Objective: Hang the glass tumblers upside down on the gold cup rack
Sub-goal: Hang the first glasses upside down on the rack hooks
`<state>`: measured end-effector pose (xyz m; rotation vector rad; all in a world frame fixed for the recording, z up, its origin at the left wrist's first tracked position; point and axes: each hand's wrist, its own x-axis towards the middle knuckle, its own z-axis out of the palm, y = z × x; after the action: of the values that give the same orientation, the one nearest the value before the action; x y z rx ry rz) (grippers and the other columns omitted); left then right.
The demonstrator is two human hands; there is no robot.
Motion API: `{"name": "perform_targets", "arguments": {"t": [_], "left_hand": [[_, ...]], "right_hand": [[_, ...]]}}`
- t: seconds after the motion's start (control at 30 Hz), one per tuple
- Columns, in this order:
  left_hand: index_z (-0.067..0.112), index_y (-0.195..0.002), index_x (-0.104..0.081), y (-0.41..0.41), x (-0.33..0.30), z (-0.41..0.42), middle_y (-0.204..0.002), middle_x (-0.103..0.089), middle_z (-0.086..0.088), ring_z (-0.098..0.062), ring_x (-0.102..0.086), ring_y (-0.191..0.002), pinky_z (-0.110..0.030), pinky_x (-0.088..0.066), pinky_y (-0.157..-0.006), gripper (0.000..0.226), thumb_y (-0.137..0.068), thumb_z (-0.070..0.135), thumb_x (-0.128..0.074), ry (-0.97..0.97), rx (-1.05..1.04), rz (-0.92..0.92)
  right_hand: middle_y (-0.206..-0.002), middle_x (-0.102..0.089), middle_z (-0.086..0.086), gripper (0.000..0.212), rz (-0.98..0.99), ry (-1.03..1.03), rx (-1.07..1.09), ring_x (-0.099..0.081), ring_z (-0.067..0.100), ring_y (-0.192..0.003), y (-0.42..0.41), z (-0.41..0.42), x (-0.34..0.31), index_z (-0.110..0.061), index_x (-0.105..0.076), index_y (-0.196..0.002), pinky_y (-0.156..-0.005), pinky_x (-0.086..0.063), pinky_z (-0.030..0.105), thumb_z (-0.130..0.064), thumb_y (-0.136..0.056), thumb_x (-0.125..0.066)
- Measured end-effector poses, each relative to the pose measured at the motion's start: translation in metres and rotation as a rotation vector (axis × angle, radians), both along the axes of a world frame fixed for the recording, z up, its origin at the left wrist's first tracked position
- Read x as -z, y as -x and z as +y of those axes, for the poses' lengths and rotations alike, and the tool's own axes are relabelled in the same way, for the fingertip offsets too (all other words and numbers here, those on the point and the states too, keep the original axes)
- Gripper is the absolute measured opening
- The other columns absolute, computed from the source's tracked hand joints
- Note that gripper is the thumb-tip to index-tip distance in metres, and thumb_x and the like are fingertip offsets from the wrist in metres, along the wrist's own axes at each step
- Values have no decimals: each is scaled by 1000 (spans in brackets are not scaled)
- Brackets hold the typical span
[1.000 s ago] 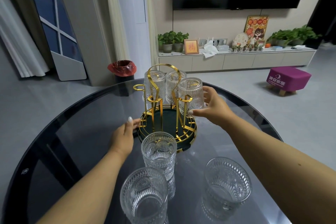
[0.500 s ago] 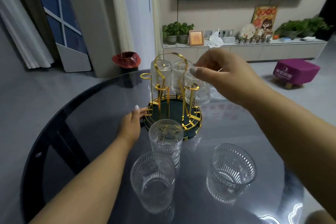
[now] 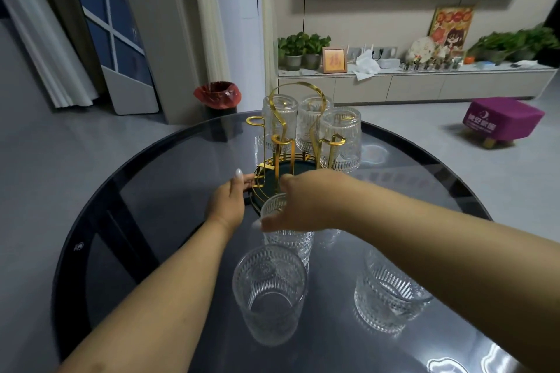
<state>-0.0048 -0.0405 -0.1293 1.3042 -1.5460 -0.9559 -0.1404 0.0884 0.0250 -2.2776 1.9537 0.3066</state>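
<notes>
The gold cup rack [image 3: 285, 142] with a dark green tray base stands on the round dark glass table [image 3: 157, 191]. Three ribbed glass tumblers hang upside down on its far pegs, the rightmost one [image 3: 341, 139] nearest me. My left hand [image 3: 231, 200] rests against the rack's left rim, fingers loose. My right hand [image 3: 298, 206] wraps around the top of an upright tumbler [image 3: 288, 239] just in front of the rack. Two more upright tumblers stand nearer me, one at the centre [image 3: 269, 291] and one to the right [image 3: 388, 294], partly hidden by my right forearm.
The table's curved edge runs close behind the rack. On the floor beyond stand a red-lined bin [image 3: 217, 97] and a purple stool [image 3: 504, 119]. A low white cabinet [image 3: 409, 85] with potted plants lines the far wall.
My right hand dropped from above the rack's hung tumblers down to the upright tumbler in front of the rack and closed around its top. The left hand stayed at the rack's rim.
</notes>
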Motion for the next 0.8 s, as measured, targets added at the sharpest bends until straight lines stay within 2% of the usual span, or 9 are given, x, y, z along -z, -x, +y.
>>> {"name": "perform_targets", "arguments": {"t": [0.07, 0.17, 0.3, 0.4, 0.5, 0.57, 0.67, 0.73, 0.8], "left_hand": [[33, -110, -68, 0, 0, 0, -119, -70, -1, -18, -59, -116, -33, -36, -92, 68, -84, 69, -16, -2, -9, -16], [34, -110, -68, 0, -1, 1, -120, -69, 0, -19, -59, -117, -33, -35, -93, 71, -82, 71, -16, -7, -9, -15], [30, -113, -67, 0, -2, 3, -121, -68, -2, -16, -59, -112, -29, -32, -90, 61, -92, 61, -19, -6, 9, -9], [30, -114, -67, 0, -3, 4, -120, -68, -1, -14, -58, -111, -30, -32, -89, 58, -94, 58, -20, -7, 9, -9], [31, -114, -67, 0, -3, 6, -120, -68, 0, -12, -56, -111, -30, -31, -89, 57, -96, 56, -19, -10, 8, -20], [32, -111, -68, 0, -4, 6, -120, -69, 0, -14, -58, -113, -30, -31, -88, 60, -92, 61, -18, -3, 6, -19], [34, -110, -68, 0, -1, 4, -119, -69, 0, -17, -59, -115, -31, -33, -89, 59, -92, 62, -18, -4, -4, -20], [38, -106, -67, 1, -2, 5, -118, -70, 2, -17, -61, -114, -36, -40, -93, 56, -93, 63, -19, -22, -3, -4], [41, -97, -68, 1, -4, 8, -109, -71, 4, -16, -63, -107, -42, -47, -96, 48, -95, 60, -24, -29, -18, 35]], "right_hand": [[-114, -64, 4, 97, 47, -15, -1, -61, 26, -105, -5, -2, 2, -14, -32, -145, -77, -48, 33, -80, -76, -41], [-100, -55, 2, 99, 86, -31, 28, -61, 27, -104, -11, -4, 7, -12, -31, -145, -79, -50, 35, -81, -75, -43], [-89, -58, 0, 82, 11, -19, 71, -60, 22, -82, -8, -5, 6, -13, -48, -131, -68, -49, 29, -73, -75, -53], [-76, -64, 2, 66, -156, -44, 141, -65, 18, -65, 6, -5, 0, -12, -62, -108, -63, -58, 30, -69, -73, -58], [-76, -67, 5, 65, -314, -23, 202, -69, 21, -68, 23, -4, -6, -10, -65, -96, -67, -61, 35, -70, -70, -60], [-76, -65, 6, 66, -422, 2, 241, -69, 23, -74, 33, -2, -11, -7, -66, -94, -71, -59, 37, -68, -69, -62], [-76, -62, 7, 59, -639, 35, 299, -64, 23, -71, 47, 2, -17, -7, -65, -88, -70, -58, 40, -62, -67, -68], [-79, -62, 8, 62, -791, 22, 340, -61, 22, -69, 55, 6, -21, -5, -65, -95, -73, -58, 44, -59, -66, -70], [-78, -62, 9, 53, -982, -35, 396, -61, 21, -65, 61, 9, -24, -6, -63, -101, -64, -58, 39, -51, -73, -70]]}}
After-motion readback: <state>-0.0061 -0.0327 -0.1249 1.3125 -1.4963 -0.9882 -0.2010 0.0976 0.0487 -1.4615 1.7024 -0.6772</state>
